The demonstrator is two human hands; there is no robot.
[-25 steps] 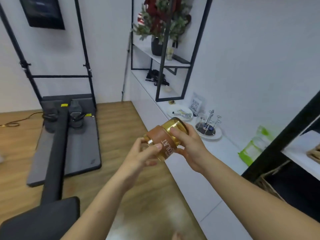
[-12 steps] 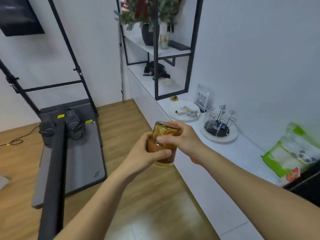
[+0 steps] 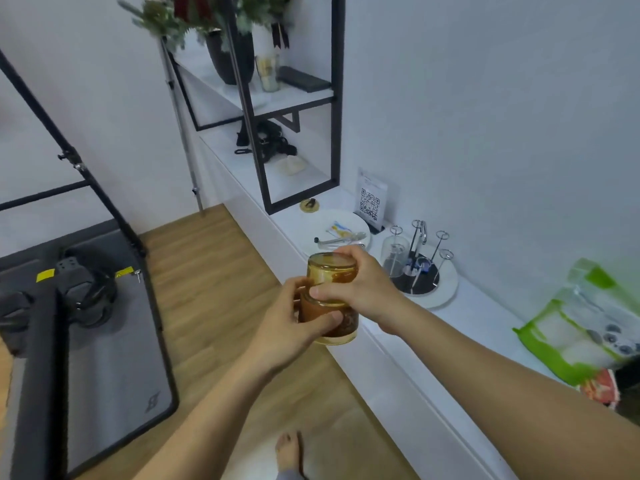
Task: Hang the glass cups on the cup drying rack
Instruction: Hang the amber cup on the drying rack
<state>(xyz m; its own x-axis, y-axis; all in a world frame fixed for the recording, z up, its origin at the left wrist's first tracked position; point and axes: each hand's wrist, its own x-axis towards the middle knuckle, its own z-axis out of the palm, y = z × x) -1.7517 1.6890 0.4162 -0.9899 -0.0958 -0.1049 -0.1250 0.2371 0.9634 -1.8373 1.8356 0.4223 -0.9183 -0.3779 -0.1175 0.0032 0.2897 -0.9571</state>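
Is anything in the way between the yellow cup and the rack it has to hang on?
No, nothing visible. Both hands, left and right, hold the amber cup in open air. The rack on the counter has bare prongs; a clear cup fills one.

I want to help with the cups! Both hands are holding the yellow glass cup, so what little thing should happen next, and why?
Probably carry the amber glass cup right and forward to the cup drying rack on the white counter. The left hand and right hand hold it away from the rack, and one clear glass already hangs there, with bare prongs beside it.
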